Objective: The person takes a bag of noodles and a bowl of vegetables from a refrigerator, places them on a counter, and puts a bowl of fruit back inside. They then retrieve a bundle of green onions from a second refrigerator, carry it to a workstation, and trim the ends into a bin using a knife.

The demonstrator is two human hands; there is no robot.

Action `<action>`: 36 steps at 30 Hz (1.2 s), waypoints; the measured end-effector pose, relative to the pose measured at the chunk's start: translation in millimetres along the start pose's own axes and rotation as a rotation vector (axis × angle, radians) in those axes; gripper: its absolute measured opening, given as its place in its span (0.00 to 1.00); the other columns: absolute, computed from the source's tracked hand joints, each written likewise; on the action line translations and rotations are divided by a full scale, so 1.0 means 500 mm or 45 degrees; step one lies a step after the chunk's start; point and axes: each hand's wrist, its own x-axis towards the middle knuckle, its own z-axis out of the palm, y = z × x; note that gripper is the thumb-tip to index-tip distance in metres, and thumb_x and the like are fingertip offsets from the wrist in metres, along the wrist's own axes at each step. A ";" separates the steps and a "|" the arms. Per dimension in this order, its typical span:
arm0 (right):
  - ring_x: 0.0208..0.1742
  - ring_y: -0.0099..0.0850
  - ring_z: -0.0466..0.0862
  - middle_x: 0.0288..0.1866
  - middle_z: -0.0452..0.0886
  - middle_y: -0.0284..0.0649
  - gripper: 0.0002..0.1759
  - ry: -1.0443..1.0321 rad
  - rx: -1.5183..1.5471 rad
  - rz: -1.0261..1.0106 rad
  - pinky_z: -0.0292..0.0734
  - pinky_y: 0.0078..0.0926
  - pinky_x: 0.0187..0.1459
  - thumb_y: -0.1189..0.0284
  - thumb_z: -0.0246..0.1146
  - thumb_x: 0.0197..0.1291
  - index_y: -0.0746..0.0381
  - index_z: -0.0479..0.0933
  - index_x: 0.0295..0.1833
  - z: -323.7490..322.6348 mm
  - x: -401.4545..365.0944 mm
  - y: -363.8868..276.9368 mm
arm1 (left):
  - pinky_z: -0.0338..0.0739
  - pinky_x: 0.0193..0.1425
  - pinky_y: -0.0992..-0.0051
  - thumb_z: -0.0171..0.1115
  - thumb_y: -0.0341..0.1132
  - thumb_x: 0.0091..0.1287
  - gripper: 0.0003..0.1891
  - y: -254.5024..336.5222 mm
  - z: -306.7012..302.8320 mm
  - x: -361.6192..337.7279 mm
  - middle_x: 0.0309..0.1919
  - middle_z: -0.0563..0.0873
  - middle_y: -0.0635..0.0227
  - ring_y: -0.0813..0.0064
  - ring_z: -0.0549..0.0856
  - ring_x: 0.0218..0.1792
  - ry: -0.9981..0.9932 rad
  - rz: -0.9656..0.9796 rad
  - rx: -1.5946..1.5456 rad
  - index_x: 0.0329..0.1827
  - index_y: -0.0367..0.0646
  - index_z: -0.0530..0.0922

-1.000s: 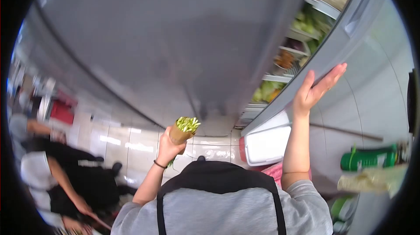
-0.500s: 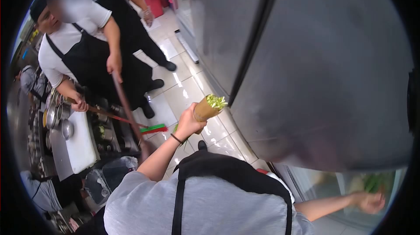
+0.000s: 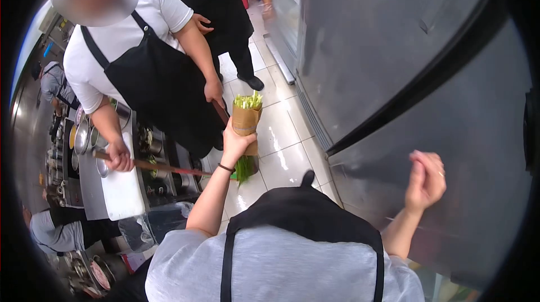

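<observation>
A bunch of green stalks (image 3: 245, 119) wrapped in brown paper stands upright in my left hand (image 3: 237, 142), whose fingers are closed around the wrap. Pale cut ends stick out at the top, and the dark green end hangs below my wrist. My right hand (image 3: 427, 181) is raised in front of the steel refrigerator door (image 3: 388, 189) with nothing in it, its fingers loosely bent and the thumb apart. A ring shows on one of its fingers.
A person in a black apron (image 3: 152, 71) stands ahead on the left, gripping a wooden pole (image 3: 163, 167). Another person (image 3: 211, 9) is behind. Along the left run a counter with a white cutting board (image 3: 121, 195) and metal bowls (image 3: 82, 136). Pale tiles (image 3: 281, 161) cover the floor.
My right hand has come up from the glass-fronted area at lower right to the steel door. The bunch has turned more upright in my left hand. The nearer person appears closer.
</observation>
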 end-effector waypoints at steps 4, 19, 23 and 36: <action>0.27 0.29 0.78 0.24 0.78 0.40 0.07 -0.307 0.282 0.253 0.71 0.22 0.33 0.81 0.62 0.48 0.66 0.78 0.36 0.201 0.067 0.062 | 0.76 0.43 0.71 0.68 0.30 0.38 0.24 0.035 0.011 0.085 0.34 0.82 0.60 0.68 0.83 0.37 0.056 0.020 -0.044 0.41 0.38 0.71; 0.54 0.45 0.74 0.50 0.75 0.51 0.28 -1.685 0.321 0.213 0.68 0.37 0.54 0.57 0.62 0.51 0.61 0.70 0.56 0.948 0.380 0.389 | 0.73 0.49 0.76 0.68 0.25 0.46 0.25 0.041 0.027 0.670 0.43 0.79 0.67 0.77 0.78 0.42 0.245 0.030 -0.320 0.50 0.37 0.72; 0.56 0.45 0.72 0.52 0.74 0.51 0.29 -1.740 0.355 0.171 0.67 0.36 0.56 0.57 0.61 0.52 0.61 0.70 0.56 1.112 0.488 0.447 | 0.74 0.47 0.74 0.71 0.29 0.43 0.26 -0.023 0.020 0.874 0.40 0.80 0.64 0.74 0.79 0.41 0.430 0.043 -0.150 0.47 0.37 0.71; 0.42 0.32 0.79 0.43 0.79 0.44 0.25 -1.317 0.549 0.558 0.73 0.28 0.45 0.61 0.63 0.53 0.61 0.72 0.54 1.483 0.758 0.863 | 0.76 0.45 0.75 0.73 0.31 0.42 0.26 -0.168 0.092 1.445 0.38 0.81 0.63 0.73 0.81 0.39 0.224 0.072 -0.227 0.45 0.36 0.71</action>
